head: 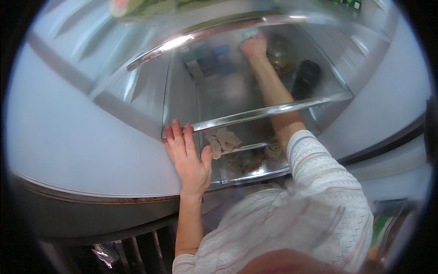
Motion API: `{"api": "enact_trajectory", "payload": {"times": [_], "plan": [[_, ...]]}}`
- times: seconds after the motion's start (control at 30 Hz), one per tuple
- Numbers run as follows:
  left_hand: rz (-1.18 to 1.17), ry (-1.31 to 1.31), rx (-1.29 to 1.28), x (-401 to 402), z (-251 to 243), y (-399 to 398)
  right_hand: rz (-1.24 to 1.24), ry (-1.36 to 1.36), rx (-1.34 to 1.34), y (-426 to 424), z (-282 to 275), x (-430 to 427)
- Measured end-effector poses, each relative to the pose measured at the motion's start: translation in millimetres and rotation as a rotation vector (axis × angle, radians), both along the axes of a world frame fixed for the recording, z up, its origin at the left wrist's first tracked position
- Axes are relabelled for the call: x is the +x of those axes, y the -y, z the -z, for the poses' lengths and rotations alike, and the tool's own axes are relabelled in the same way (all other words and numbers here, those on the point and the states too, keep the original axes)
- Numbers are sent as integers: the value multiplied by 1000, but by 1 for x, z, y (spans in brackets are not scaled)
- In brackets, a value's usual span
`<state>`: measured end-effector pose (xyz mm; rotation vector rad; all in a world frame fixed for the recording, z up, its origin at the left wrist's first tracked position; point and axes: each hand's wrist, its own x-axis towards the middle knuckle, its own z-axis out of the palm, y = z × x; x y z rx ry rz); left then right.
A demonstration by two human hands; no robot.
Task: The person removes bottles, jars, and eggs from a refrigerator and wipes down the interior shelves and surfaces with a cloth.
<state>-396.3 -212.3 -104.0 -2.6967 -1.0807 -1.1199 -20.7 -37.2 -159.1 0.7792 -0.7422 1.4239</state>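
Note:
My right hand (254, 46) is closed on a crumpled pale-green cloth (249, 33), deep inside a refrigerator. The metallic front trim (239, 118) of a glass shelf (226, 92) crosses in front of my right forearm. Fingers spread, my left hand (191, 164) rests at the left end of that trim. Close to its thumb lie pale brown, irregular pieces (224, 140) of something I cannot identify. Blurred in the glass area are a blue-and-white package (208, 63), a glass jar (279, 48) and a dark cylindrical container (307, 75).
An upper shelf with a shiny trim (191, 37) holds a cut watermelon (147, 7). Green items (349, 5) stand at the top right. White refrigerator walls (85, 133) flank both sides. Below, a lower compartment (246, 162) holds indistinct food. A patterned bag-like object (385, 222) is at the lower right.

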Motion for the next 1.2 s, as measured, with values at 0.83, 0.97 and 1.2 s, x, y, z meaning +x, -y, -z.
{"api": "enact_trajectory", "payload": {"times": [0.83, 0.97, 1.2], "plan": [[-37, -18, 3, -4, -2, 0, 392, -60, -833, -42, -46, -136], [-34, -19, -29, -2, -4, 1, 301, 22, -757, -45, -50, -173], [-4, -4, -5, -6, 0, -3, 321, 181, -706, 28, -42, -224]]}}
